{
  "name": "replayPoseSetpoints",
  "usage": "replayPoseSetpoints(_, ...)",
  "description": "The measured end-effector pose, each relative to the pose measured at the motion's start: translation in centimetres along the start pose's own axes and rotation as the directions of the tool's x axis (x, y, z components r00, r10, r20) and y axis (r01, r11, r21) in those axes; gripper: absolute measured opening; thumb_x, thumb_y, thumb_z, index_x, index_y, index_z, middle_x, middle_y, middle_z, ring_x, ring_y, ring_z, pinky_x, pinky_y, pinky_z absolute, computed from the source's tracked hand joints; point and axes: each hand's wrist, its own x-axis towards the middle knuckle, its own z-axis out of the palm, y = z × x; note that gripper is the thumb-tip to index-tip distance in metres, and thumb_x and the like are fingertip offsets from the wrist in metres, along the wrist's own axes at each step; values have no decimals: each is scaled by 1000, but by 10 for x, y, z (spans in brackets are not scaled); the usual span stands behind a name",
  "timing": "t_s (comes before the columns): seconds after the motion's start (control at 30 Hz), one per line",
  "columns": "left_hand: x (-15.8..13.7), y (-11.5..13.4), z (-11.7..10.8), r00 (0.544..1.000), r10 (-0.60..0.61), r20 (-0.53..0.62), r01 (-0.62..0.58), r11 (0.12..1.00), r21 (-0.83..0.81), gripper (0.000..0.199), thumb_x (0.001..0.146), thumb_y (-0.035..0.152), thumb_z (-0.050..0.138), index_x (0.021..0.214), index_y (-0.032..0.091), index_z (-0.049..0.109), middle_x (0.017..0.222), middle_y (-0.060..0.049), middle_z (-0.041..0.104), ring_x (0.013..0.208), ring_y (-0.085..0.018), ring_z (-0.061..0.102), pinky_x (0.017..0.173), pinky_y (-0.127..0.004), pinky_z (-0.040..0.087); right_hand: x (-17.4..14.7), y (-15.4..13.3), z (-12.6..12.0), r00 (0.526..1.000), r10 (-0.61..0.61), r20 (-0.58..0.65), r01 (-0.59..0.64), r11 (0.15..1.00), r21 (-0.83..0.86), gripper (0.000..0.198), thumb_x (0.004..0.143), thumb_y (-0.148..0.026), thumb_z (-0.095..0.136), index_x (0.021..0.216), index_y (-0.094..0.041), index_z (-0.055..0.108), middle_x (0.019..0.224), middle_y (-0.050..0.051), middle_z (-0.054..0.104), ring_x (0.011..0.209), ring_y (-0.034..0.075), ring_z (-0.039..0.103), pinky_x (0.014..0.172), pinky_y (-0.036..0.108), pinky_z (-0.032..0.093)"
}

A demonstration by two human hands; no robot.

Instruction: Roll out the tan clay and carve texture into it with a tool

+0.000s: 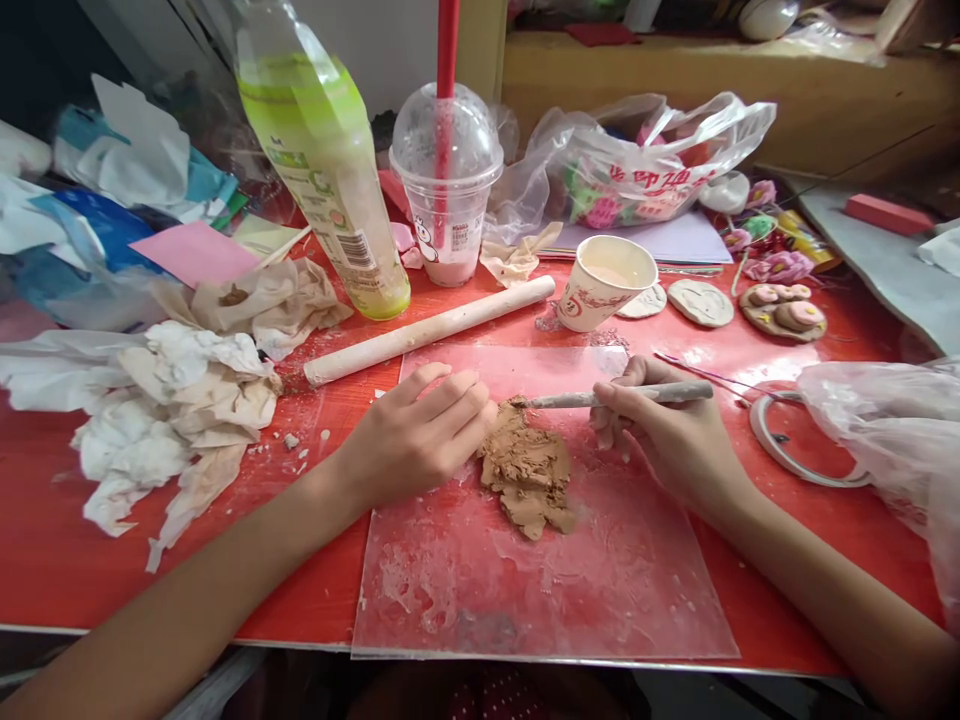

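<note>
A rough, flattened piece of brown clay (pixel 529 475) lies on a clear plastic sheet (pixel 540 600) in front of me. My right hand (pixel 667 430) is closed around a grey, clay-smeared modelling tool (pixel 652 394), held like a pen. The tool's thin tip touches the clay's upper edge. Over the left side of the clay rests my left hand (pixel 424 430), its fingers loosely bent and slightly apart, pointing right. Its fingertips meet the clay's edge; the thumb is hidden beneath the hand.
Beyond the sheet lies a rolling pin (pixel 435 330), with a paper cup (pixel 604 285) of cloudy liquid to its right. A green-labelled bottle (pixel 330 180) and a domed plastic cup (pixel 448 200) stand behind. Crumpled tissues (pixel 180 400) lie left; clay discs (pixel 701 303) and plastic bags (pixel 892 430) are right.
</note>
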Motion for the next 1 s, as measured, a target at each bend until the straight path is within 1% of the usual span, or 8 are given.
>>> replayPoseSetpoints(0.07, 0, 0, 0, 1000, -6, 2, 6, 1000, -15, 16, 84, 15, 49, 94, 11, 61, 96, -7, 61, 96, -21, 54, 84, -35, 45, 0, 1, 1, 1000, -4, 9, 4, 1000, -14, 27, 75, -28, 64, 63, -19, 41, 54, -3, 58, 40, 9, 51, 32, 19, 33)
replayPoseSetpoints(0.23, 0, 1, 1, 1000, -25, 10, 26, 998, -50, 15, 84, 15, 49, 92, 12, 61, 96, -7, 61, 96, -21, 54, 84, -36, 45, -1, 0, 1, 999, 28, -17, -29, 998, -59, 29, 77, -30, 62, 62, -19, 40, 49, -5, 53, 35, 6, 42, 30, 18, 28)
replayPoseSetpoints(0.5, 0, 4, 1, 999, -36, 7, 36, 996, -78, 17, 85, 14, 46, 91, 12, 61, 94, -7, 61, 96, -21, 54, 83, -35, 44, -1, 1, -2, 998, -9, -60, 1, 989, -145, 30, 77, -26, 60, 56, -20, 39, 46, -4, 49, 35, 6, 38, 30, 19, 25)
replayPoseSetpoints(0.67, 0, 3, 2, 999, -34, 3, 34, 997, -74, 16, 85, 14, 46, 91, 12, 61, 94, -7, 61, 95, -21, 54, 83, -36, 44, -1, 4, -4, 997, -2, -71, -8, 990, -138, 30, 77, -24, 59, 55, -20, 38, 46, -4, 49, 35, 6, 38, 31, 20, 26)
replayPoseSetpoints(0.77, 0, 3, 2, 999, -34, 8, 35, 997, -74, 15, 85, 14, 47, 89, 12, 62, 93, -7, 61, 95, -21, 54, 84, -36, 44, -1, 4, -6, 997, 10, -80, -17, 996, -88, 30, 77, -23, 58, 55, -19, 37, 46, -4, 49, 35, 6, 38, 30, 19, 25)
replayPoseSetpoints(0.9, 0, 2, 2, 999, -33, 10, 34, 997, -65, 15, 85, 15, 48, 88, 12, 62, 92, -6, 61, 94, -21, 55, 84, -35, 44, -1, 4, -10, 989, -89, -118, 92, 996, 20, 27, 76, -21, 59, 58, -20, 39, 47, -5, 49, 39, 8, 42, 32, 19, 26)
replayPoseSetpoints(0.97, 0, 2, 2, 999, -34, 12, 34, 997, -63, 15, 85, 15, 47, 87, 12, 62, 92, -6, 62, 94, -20, 55, 84, -35, 44, -1, 4, -12, 981, -159, -107, 158, 987, -20, 22, 76, -22, 61, 62, -20, 44, 51, -4, 50, 43, 9, 44, 35, 20, 29)
replayPoseSetpoints(1.0, -1, 1, 2, 999, -34, 14, 34, 997, -63, 15, 85, 15, 47, 87, 12, 62, 92, -6, 62, 94, -20, 55, 84, -35, 44, -1, 4, -13, 977, -196, -83, 190, 979, -79, 19, 76, -22, 61, 64, -21, 46, 54, -4, 51, 45, 9, 44, 37, 21, 30)
